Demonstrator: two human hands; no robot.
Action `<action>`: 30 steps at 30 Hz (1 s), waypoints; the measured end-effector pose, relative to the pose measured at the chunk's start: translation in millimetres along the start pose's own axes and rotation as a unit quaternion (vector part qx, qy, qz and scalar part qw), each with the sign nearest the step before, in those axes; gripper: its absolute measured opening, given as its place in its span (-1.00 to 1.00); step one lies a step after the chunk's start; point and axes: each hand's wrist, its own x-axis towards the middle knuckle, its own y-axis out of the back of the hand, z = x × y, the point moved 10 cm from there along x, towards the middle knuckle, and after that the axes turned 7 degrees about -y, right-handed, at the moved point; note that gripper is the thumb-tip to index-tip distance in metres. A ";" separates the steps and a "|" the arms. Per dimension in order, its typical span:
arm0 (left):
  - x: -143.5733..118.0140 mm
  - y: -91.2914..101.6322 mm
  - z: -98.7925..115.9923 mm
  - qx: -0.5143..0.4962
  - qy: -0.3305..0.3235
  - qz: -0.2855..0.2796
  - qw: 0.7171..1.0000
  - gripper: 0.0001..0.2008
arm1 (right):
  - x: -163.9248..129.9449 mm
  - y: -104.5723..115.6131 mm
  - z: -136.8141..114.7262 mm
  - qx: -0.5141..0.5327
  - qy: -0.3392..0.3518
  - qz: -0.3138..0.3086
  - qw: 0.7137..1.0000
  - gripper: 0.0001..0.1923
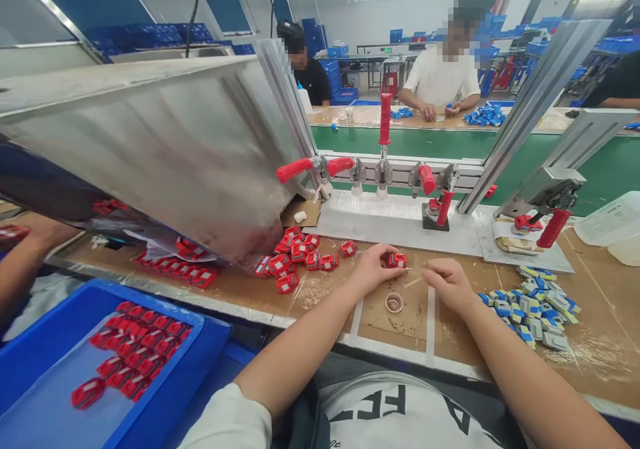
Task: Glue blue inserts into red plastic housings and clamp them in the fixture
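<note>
— What does the left hand (373,270) hold?
— A small red part (397,260), pinched in its fingertips just above the desk (595,356), near the middle of the front edge.
— And the right hand (447,281)?
— Fingers closed on a thin stick (414,281) pointing at that part — a small round cap (394,302) lies just below, blue parts (535,306) toward the right edge.

A small red part (397,260) — silver-faced — sits pinched at the worktop's front, just above a thin stick (415,281).
</note>
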 end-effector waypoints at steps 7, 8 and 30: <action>-2.6 -2.2 -6.3 0.017 0.000 -0.030 0.999 -0.58 | 11.9 20.4 21.0 0.002 -0.098 0.111 0.989 -0.49; -2.7 -1.7 -5.3 0.020 0.000 -0.031 0.999 -0.58 | 13.2 18.5 21.0 -0.004 -0.099 0.107 0.989 -0.48; -3.6 -1.7 1.3 0.006 -0.029 -0.024 0.999 -0.64 | 10.4 20.9 3.4 -0.149 -0.048 0.120 0.980 -0.53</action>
